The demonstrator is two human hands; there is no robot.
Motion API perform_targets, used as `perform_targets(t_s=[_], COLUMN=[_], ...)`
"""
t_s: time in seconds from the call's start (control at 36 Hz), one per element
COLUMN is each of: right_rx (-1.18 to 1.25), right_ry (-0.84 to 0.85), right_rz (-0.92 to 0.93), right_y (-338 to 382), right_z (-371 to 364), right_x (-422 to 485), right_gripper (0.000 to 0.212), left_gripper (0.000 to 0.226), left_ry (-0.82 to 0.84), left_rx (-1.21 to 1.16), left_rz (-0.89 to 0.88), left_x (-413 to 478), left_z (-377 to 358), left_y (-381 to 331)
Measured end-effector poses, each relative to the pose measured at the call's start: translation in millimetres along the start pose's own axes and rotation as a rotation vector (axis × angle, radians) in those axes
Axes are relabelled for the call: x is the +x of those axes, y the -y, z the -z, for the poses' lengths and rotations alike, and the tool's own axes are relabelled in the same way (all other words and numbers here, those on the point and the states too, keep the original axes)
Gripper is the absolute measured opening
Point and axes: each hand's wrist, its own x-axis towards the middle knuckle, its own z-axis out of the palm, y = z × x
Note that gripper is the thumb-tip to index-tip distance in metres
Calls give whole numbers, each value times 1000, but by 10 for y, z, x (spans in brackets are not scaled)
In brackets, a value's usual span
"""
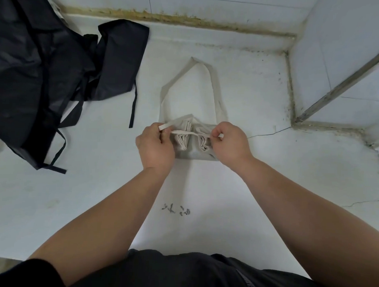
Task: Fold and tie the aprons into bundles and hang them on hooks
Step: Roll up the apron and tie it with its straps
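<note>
Head view showed a folded beige apron (185,141) lying on the white desk (225,198), its neck loop (209,76) spread flat toward the wall. A beige tie (184,132) ran across the bundle. The left hand (155,147) pinched one end and the right hand (230,142) the other, fingers curled. Both hands hid the bundle's side edges. Black aprons (36,73) lay heaped well apart at left, cut off by the frame edge.
</note>
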Motion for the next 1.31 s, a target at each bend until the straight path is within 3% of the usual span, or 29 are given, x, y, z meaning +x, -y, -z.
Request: perform_targets(t_s=[0.17, 0.36, 0.5, 0.56, 0.64, 0.72, 0.92, 1.06, 1.17, 1.31], right_rx=[14, 48, 22, 15, 45, 12, -196, -194, -135, 4], right_ry=[-86, -249, -152, -131, -47, 56, 237, 248, 247, 204], right_rz=[9, -70, -200, -168, -125, -88, 25, 11, -26, -35], right_y=[-26, -102, -165, -180, -125, -76, 11, -11, 42, 67], right_z=[-3, 34, 93, 123, 143, 140, 103, 72, 45, 106], right_x=[-30, -136, -32, -22, -73, -81, -75, -42, -47, -86], right_gripper=[30, 42, 37, 34, 5, 27, 31, 20, 36, 40], left_gripper=[27, 26, 21, 20, 24, 24, 24, 27, 35, 37], left_ry=[75, 36, 60, 82, 120, 193, 405, 498, 522, 501], left_rx=[-49, -172, -197, -210, -195, -252, -240, -168, -122, -69], left_rz=[117, 259, 281, 280, 207, 189, 118, 86, 75, 55], left_x=[-51, 56, 65, 92, 110, 64, -4, 38, 42, 62], left_z=[87, 98, 121, 135, 154, 132, 144, 142, 99, 84], left_y=[4, 55, 45, 29, -42, -140, -194, -194, -257, -238])
